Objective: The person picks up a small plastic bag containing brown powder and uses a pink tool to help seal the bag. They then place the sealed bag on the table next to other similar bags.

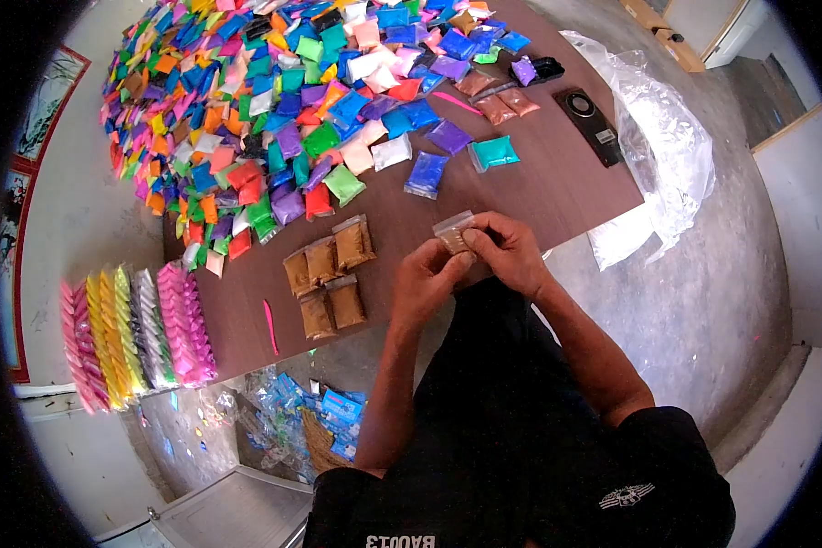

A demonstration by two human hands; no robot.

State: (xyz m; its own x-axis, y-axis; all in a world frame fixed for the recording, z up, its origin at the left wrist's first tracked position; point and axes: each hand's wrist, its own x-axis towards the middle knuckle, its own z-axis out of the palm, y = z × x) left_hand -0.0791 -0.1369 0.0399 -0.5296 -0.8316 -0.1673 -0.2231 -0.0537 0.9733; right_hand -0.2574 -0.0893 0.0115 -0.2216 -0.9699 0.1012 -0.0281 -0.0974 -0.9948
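Wooden table (566,187) — fingers (489,236) of left hand (425,281) and right hand (513,251) pinch brown packet (452,233) — half hidden.

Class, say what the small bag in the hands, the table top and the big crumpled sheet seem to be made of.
Small bag, pinched by left hand and right hand: thin clear plastic, glossy; brown filling shows through. Table top: matte dark brown board, perhaps wood or laminate; faint grain. Crumpled sheet: thin clear plastic film; creases and white glints.

Brown table (557,187), grey concrete floor (731,274)
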